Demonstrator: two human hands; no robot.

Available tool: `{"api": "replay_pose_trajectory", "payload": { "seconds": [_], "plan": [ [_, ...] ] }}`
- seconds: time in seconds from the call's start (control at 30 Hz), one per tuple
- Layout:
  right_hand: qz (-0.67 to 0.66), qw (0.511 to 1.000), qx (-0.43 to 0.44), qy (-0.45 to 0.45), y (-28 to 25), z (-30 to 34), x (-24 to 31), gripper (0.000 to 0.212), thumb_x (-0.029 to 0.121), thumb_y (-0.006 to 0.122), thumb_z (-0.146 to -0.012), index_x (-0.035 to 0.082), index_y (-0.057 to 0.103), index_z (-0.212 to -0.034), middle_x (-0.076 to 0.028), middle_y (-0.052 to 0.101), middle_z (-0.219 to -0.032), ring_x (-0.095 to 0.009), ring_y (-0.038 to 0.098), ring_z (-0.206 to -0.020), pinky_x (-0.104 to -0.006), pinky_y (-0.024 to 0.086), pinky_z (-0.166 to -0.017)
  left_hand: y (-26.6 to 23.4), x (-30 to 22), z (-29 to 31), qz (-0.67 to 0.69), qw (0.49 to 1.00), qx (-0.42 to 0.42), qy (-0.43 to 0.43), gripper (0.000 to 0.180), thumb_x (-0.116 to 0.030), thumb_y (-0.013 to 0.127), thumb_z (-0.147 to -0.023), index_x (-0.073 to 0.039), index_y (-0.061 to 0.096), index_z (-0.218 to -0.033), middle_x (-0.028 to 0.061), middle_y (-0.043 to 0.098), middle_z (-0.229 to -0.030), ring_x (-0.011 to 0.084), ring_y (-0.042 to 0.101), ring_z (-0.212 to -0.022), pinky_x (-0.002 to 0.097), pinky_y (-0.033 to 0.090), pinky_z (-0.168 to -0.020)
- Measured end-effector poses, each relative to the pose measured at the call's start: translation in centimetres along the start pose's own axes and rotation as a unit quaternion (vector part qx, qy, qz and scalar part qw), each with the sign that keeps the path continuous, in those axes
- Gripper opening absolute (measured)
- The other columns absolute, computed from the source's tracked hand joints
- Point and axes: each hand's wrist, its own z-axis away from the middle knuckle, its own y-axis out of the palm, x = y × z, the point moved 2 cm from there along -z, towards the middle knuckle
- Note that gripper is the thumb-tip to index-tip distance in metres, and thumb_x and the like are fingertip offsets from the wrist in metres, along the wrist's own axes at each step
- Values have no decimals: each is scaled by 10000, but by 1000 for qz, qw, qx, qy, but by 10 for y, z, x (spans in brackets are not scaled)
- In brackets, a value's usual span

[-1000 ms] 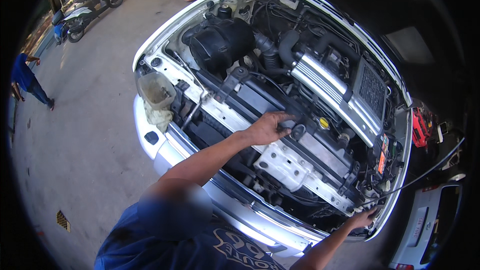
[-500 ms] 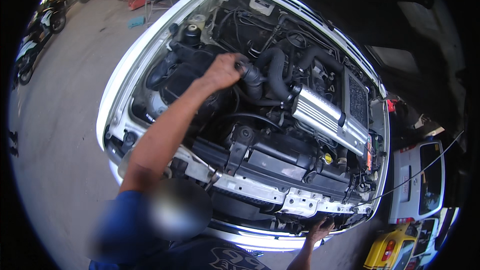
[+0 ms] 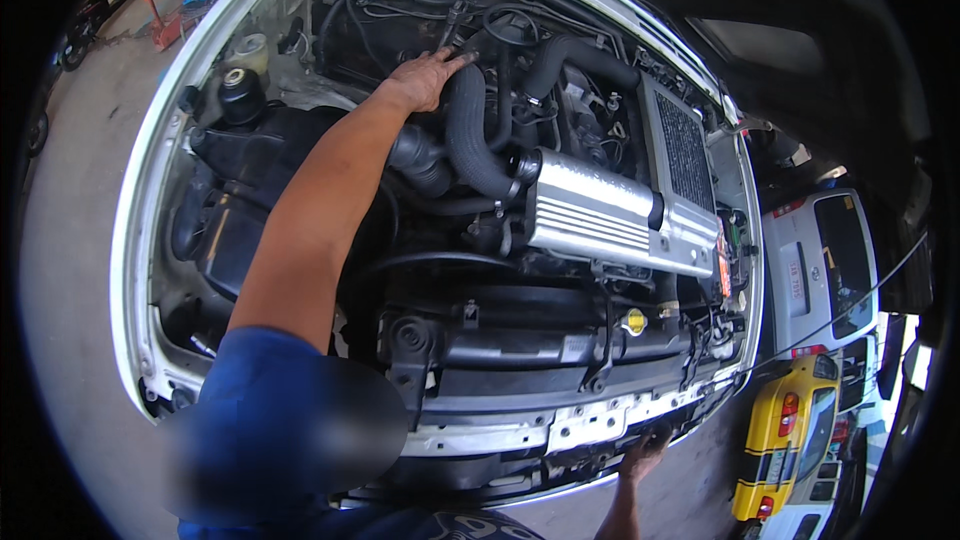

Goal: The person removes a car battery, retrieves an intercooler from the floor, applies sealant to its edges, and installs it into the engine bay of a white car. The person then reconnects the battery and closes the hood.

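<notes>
My left arm reaches deep into the open engine bay of a white vehicle. My left hand (image 3: 420, 80) has its fingers stretched out, the dark fingertips at the upper end of a thick curved black hose (image 3: 468, 120). Below that forearm lies a ribbed black hose (image 3: 418, 160), partly hidden by it. The curved hose runs down to a ribbed silver cover (image 3: 590, 210). My right hand (image 3: 643, 455) rests low at the vehicle's front edge, fingers curled round something dark that I cannot make out, beside the white front crossmember (image 3: 590, 424).
A yellow cap (image 3: 634, 322) sits near the radiator, and a black reservoir (image 3: 242, 95) stands at the left. The finned intercooler (image 3: 680, 145) is at the right. Beyond the bay are a white van (image 3: 800, 280), a yellow vehicle (image 3: 785, 430) and a taut thin cord (image 3: 880, 287).
My left hand has left the ribbed hose and moved farther back to the curved hose's upper end, its fingers now straighter. The view has shifted closer over the engine. My right hand stays at the front edge.
</notes>
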Motion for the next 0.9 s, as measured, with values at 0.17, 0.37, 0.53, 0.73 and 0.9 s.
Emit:
{"api": "replay_pose_trajectory", "payload": {
  "seconds": [0.17,0.37,0.53,0.73,0.9],
  "plan": [
    [16,1000,-11,-2,2,-3,-16,380,266,581,-987,-18,542,-1238,-156,623,-1149,-289,580,-1042,-417,456,-939,34,11,-23,171,981,-95,12,710,82,613,-790,-186,468,-1432,179,553,-1390,388,547,-1250,414,456,-1079],
    [74,996,9,41,0,-4,-17,332,253,592,-969,-24,594,-1151,-170,627,-1042,-315,582,-970,-431,461,-866,57,15,-25,214,960,-178,15,667,120,597,-792,-142,520,-1400,163,568,-1383,347,550,-1264,400,449,-1093],
    [139,990,16,30,-2,-7,-15,330,244,584,-964,-29,591,-1148,-179,614,-1061,-314,580,-970,-434,460,-856,25,4,-17,258,961,-66,-81,619,44,598,-768,-140,575,-1359,164,585,-1365,348,551,-1264,388,434,-1102],
    [71,997,23,30,-1,-7,-26,267,163,571,-961,-49,601,-1119,-164,611,-1071,-299,586,-1002,-402,462,-910,-22,-87,16,111,958,188,188,471,-98,647,-753,-35,649,-1219,239,623,-1258,358,622,-1135,401,488,-1005],
    [99,995,8,21,-9,-2,-31,226,183,582,-922,-3,624,-1042,-126,619,-1011,-267,580,-935,-383,451,-868,6,-116,86,-2,978,8,208,738,-359,851,-608,-20,624,-1222,117,637,-1213,287,520,-1251,572,224,-1180]
  ]
}}
